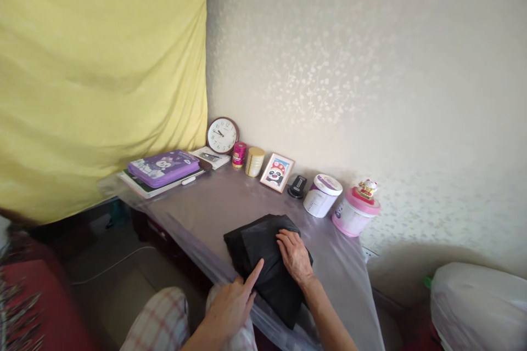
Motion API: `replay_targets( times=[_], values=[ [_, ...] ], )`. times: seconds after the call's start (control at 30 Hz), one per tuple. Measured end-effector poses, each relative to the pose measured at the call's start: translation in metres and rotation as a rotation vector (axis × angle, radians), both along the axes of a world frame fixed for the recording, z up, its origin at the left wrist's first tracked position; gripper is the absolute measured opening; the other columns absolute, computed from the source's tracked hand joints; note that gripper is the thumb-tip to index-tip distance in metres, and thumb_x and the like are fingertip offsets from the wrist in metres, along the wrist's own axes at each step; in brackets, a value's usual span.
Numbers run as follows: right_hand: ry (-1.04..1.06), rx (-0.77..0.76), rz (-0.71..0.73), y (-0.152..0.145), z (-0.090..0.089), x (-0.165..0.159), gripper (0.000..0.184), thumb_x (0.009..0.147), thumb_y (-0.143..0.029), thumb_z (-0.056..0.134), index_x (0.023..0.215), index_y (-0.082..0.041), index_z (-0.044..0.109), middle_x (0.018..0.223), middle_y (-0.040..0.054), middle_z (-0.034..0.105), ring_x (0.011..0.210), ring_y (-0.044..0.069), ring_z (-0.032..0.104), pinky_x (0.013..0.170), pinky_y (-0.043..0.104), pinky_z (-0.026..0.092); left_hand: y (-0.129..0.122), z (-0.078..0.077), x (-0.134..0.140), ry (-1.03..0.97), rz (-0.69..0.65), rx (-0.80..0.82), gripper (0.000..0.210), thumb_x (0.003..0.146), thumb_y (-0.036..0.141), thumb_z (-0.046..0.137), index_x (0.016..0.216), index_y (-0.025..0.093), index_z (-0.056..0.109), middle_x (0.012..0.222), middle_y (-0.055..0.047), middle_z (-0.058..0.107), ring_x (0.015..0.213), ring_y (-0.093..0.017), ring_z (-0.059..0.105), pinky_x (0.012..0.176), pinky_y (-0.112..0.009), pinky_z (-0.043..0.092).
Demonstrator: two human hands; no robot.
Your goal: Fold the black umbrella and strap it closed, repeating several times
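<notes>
A folded black sheet of thin, slightly shiny material [269, 263] lies near the front edge of the table; I cannot tell whether it is a garment or a bag. My right hand [294, 255] rests palm down on its upper right part, fingers laid out over the folds. At its near left edge is my left hand [234, 304], the index finger stretched out over the black material and the thumb apart below it. The other left fingers are partly hidden.
A clear cover lies over the table [193, 214]. Along the wall stand a clock [222, 135], a pink can [239, 154], a yellow-lidded jar [254, 162], a panda picture frame [277, 173], a white tub [322, 197] and a pink tub [354, 213]. A purple case [163, 169] lies left.
</notes>
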State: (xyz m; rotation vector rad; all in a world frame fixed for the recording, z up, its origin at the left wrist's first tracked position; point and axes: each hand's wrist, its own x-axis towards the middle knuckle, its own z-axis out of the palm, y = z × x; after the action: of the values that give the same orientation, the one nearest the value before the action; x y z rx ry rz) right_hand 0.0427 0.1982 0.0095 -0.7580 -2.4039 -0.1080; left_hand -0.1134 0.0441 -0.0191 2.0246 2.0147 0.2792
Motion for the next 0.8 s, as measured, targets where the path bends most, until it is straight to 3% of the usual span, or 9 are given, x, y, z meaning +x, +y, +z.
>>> replay_targets(
  times=[0.2, 0.3, 0.37, 0.47, 0.53, 0.67, 0.8],
  values=[
    [-0.057, -0.004, -0.216, 0.052, -0.003, 0.006, 0.032, 0.094, -0.022, 0.035, 0.109, -0.018, 0.062, 0.115, 0.0106, 0.063, 0.105, 0.021, 0.057, 0.09, 0.04, 0.045, -0.002, 0.008, 0.003, 0.015, 0.034, -0.06, 0.065, 0.09, 0.025, 0.038, 0.144, 0.03, 0.002, 0.093, -0.007, 0.067, 0.081, -0.021, 0.065, 0.07, -0.029, 0.045],
    [0.005, -0.002, -0.321, 0.054, 0.004, 0.006, 0.032, 0.093, -0.021, 0.035, 0.11, -0.016, 0.062, 0.117, 0.0124, 0.062, 0.105, 0.023, 0.058, 0.091, 0.044, 0.044, -0.002, 0.012, 0.003, -0.002, 0.044, -0.079, 0.064, 0.09, 0.025, 0.036, 0.145, 0.028, 0.003, 0.094, -0.008, 0.066, 0.082, -0.022, 0.064, 0.071, -0.03, 0.045],
    [0.047, 0.01, -0.226, 0.041, 0.007, 0.005, 0.031, 0.093, -0.021, 0.036, 0.111, -0.016, 0.061, 0.118, 0.0123, 0.061, 0.108, 0.023, 0.057, 0.094, 0.044, 0.042, -0.002, 0.013, 0.002, -0.024, 0.041, -0.079, 0.063, 0.09, 0.025, 0.035, 0.145, 0.028, 0.003, 0.096, -0.008, 0.066, 0.083, -0.022, 0.064, 0.072, -0.031, 0.045],
    [0.017, -0.015, 0.034, 0.02, 0.005, -0.002, 0.028, 0.093, -0.023, 0.041, 0.111, -0.019, 0.062, 0.115, 0.0096, 0.064, 0.113, 0.02, 0.054, 0.098, 0.042, 0.04, -0.002, 0.014, 0.001, -0.051, 0.032, -0.082, 0.063, 0.091, 0.026, 0.034, 0.145, 0.027, 0.003, 0.1, -0.009, 0.065, 0.086, -0.022, 0.064, 0.076, -0.031, 0.045],
    [-0.016, -0.04, 0.095, 0.017, 0.0, -0.007, 0.027, 0.093, -0.024, 0.042, 0.11, -0.02, 0.063, 0.113, 0.0083, 0.065, 0.114, 0.02, 0.054, 0.1, 0.044, 0.039, -0.002, 0.015, 0.001, -0.058, 0.037, -0.092, 0.063, 0.09, 0.026, 0.035, 0.145, 0.026, 0.004, 0.1, -0.009, 0.066, 0.088, -0.022, 0.064, 0.077, -0.031, 0.045],
    [0.02, -0.099, -0.088, 0.041, -0.005, -0.01, 0.028, 0.092, -0.025, 0.04, 0.104, -0.018, 0.065, 0.111, 0.0105, 0.066, 0.11, 0.023, 0.057, 0.096, 0.047, 0.042, -0.002, 0.016, 0.001, -0.066, 0.047, -0.08, 0.064, 0.089, 0.026, 0.036, 0.145, 0.026, 0.005, 0.099, -0.008, 0.067, 0.087, -0.023, 0.064, 0.076, -0.032, 0.046],
    [0.105, -0.175, -0.273, 0.062, 0.0, 0.008, 0.029, 0.09, -0.027, 0.04, 0.1, -0.015, 0.065, 0.108, 0.014, 0.066, 0.103, 0.025, 0.061, 0.093, 0.046, 0.044, -0.002, 0.017, -0.002, -0.101, 0.045, -0.092, 0.064, 0.089, 0.028, 0.036, 0.145, 0.025, 0.006, 0.098, -0.008, 0.067, 0.088, -0.022, 0.064, 0.075, -0.031, 0.045]
  ],
)
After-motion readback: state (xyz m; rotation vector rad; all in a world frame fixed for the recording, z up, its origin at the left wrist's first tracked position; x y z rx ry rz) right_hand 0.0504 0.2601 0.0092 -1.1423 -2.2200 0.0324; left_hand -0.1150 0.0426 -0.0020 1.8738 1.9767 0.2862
